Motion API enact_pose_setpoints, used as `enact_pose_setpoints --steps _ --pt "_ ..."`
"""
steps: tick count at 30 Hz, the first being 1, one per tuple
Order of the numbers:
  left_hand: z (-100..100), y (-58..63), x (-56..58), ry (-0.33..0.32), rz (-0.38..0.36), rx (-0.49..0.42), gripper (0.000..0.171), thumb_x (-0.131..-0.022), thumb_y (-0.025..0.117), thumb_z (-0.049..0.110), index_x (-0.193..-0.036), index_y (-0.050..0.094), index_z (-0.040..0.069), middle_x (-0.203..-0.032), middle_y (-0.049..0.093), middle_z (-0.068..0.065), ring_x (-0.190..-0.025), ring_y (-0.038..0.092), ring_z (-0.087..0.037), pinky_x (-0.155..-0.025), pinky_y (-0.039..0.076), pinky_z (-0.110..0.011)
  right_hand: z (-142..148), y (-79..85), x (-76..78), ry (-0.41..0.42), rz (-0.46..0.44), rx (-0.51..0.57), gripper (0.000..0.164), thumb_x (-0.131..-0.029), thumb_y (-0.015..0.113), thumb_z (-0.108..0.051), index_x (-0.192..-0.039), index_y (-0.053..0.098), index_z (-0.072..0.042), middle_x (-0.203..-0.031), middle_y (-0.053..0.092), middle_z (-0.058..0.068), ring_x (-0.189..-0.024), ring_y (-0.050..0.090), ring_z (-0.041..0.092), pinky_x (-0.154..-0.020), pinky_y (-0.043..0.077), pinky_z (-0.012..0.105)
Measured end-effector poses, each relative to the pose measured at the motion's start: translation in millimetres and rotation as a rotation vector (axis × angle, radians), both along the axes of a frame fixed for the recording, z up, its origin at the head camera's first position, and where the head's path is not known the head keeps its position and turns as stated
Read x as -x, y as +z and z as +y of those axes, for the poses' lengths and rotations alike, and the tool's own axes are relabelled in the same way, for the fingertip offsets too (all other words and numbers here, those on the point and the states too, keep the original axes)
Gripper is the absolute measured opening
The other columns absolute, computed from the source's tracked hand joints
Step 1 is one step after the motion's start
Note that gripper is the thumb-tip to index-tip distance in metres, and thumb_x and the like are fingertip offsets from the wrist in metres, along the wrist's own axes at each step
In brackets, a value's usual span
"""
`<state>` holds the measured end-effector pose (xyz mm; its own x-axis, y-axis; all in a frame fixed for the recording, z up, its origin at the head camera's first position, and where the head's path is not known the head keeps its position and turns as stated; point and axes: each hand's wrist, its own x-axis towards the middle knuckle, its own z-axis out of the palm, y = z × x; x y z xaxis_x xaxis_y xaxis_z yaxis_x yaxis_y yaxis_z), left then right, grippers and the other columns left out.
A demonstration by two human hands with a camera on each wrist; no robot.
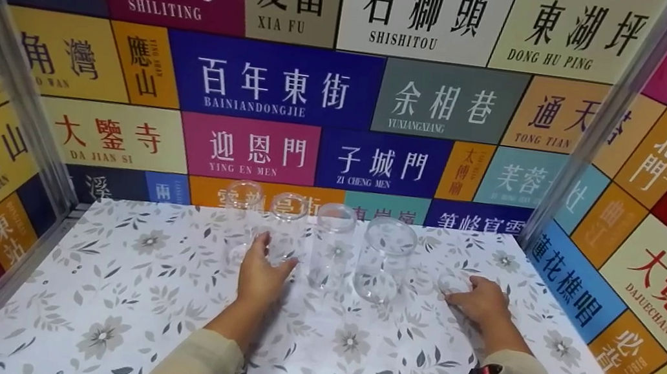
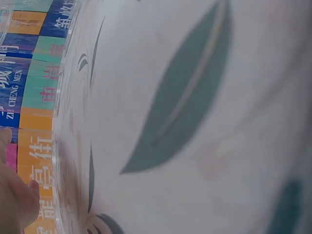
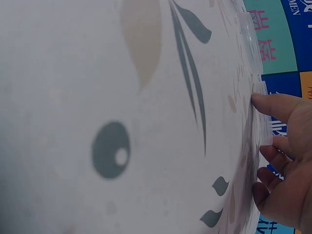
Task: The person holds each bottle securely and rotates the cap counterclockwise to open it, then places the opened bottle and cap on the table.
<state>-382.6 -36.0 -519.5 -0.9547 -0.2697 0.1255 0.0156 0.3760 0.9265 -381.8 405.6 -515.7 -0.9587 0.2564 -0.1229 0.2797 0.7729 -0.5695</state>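
Note:
Several clear plastic jars stand upright in a row; from left these are a slim jar (image 1: 239, 223), a second jar (image 1: 288, 214), a taller jar (image 1: 332, 249) and a wide jar (image 1: 385, 263). My left hand (image 1: 261, 275) is by the second jar, thumb and index finger spread apart; whether it touches the jar is unclear. To the right of the row, my right hand (image 1: 480, 302) holds a low, clear round lid (image 1: 454, 283) by its edge. In the right wrist view, the lid (image 3: 265, 117) lies between thumb and fingers, close to the tabletop.
A white cloth with grey leaves and flowers covers the table (image 1: 351, 343). Another faint clear round piece (image 1: 421, 282) lies between the wide jar and the held lid. Panels with coloured signs (image 1: 276, 81) rise behind the table and at both sides, joined by metal posts (image 1: 611, 115).

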Motion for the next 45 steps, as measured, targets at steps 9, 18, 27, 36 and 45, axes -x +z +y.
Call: enact_pose_setpoints --steps 9,18,27,36,45 --pt "-2 0.2 -2.1 -0.009 -0.024 -0.010 0.087 -0.093 0.084 0.023 -0.166 0.037 0.011 -0.169 0.045 -0.015 -0.155 0.046 -0.037 -0.129 0.038 -0.051 1 0.1 -1.2 -0.002 -0.010 0.033 0.095 -0.090 0.079 -0.041 -0.161 0.037 0.005 -0.163 0.044 0.031 -0.149 0.034 0.058 -0.128 0.028 0.066" --pt "-3 7.5 -18.3 0.009 0.013 -0.076 0.081 -0.093 0.085 0.025 -0.161 0.043 0.012 -0.158 0.053 -0.012 -0.151 0.050 -0.035 -0.126 0.043 -0.050 0 13.3 -7.2 -0.022 0.028 0.226 0.095 -0.096 0.076 -0.037 -0.167 0.026 0.001 -0.170 0.034 0.029 -0.156 0.034 0.050 -0.129 0.033 0.060" --pt "3 11.7 -31.7 0.035 0.119 -0.073 0.068 -0.089 0.087 0.020 -0.147 0.054 0.007 -0.138 0.062 -0.014 -0.132 0.060 -0.037 -0.113 0.050 -0.049 -8 24.9 -11.9 -0.007 0.117 0.320 0.093 -0.100 0.072 -0.045 -0.170 0.025 -0.006 -0.173 0.034 0.022 -0.162 0.025 0.046 -0.131 0.031 0.060" --pt "12 10.6 -34.8 -0.039 0.139 -0.099 0.058 -0.089 0.088 0.022 -0.138 0.061 0.006 -0.129 0.069 -0.015 -0.126 0.065 -0.034 -0.112 0.052 -0.049 -17 31.7 -23.9 -0.011 0.188 0.388 0.088 -0.100 0.073 -0.047 -0.169 0.030 -0.012 -0.174 0.035 0.017 -0.163 0.027 0.041 -0.131 0.032 0.057" --pt "24 7.2 -34.8 -0.073 0.124 -0.118 0.056 -0.088 0.089 0.021 -0.136 0.063 0.006 -0.134 0.072 -0.015 -0.129 0.067 -0.032 -0.114 0.053 -0.048 -34 43.7 -31.7 -0.043 0.209 0.457 0.086 -0.099 0.075 -0.046 -0.169 0.033 -0.019 -0.174 0.038 0.009 -0.164 0.030 0.033 -0.133 0.031 0.052"
